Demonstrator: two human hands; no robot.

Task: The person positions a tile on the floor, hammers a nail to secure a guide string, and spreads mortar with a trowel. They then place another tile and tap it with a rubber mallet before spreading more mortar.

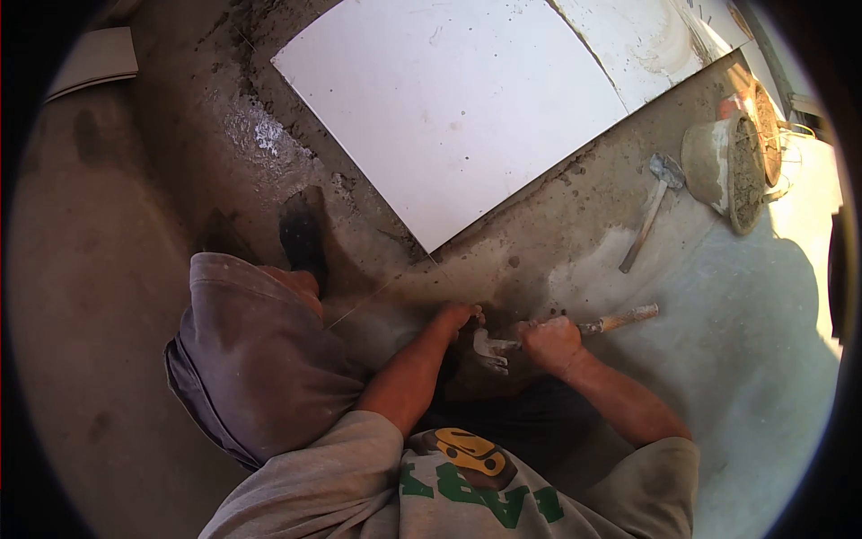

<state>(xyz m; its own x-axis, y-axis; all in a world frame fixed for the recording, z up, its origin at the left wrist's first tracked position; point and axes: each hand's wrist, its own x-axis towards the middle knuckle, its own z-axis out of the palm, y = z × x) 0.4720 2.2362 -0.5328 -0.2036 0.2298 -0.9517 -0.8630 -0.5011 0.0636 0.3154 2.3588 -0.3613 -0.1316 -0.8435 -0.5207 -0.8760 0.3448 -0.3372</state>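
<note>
Closest to the camera is the person's grey shirt, printed with green letters and a yellow emblem. Both bare forearms reach forward from it to the concrete floor. On the left a bent knee in grey trousers rises beside the left arm.

The right hand is closed in a full fist around the wooden handle of a hammer. The handle sticks out to the right past the fist, and the metal claw head lies to the left of the knuckles, low over the floor between the two hands. The left hand is just beside the hammer head, with its fingers curled down against the dusty floor. Whether it grips anything there cannot be told, as the spot is in shadow.

Just beyond the knee a dark shoe stands on wet, mortar-streaked ground. A thin string runs taut from near the shoe toward the corner of a large white tile laid flat on the floor, and that corner points at the hands. A second tile, smeared with pale residue, lies edge to edge with the first, farther off.

To the right, well apart from the hands, a second hammer lies on the pale concrete. Beside its head a mortar-caked bucket lies tipped on its side. At the far left a pale slab rests on the floor.
</note>
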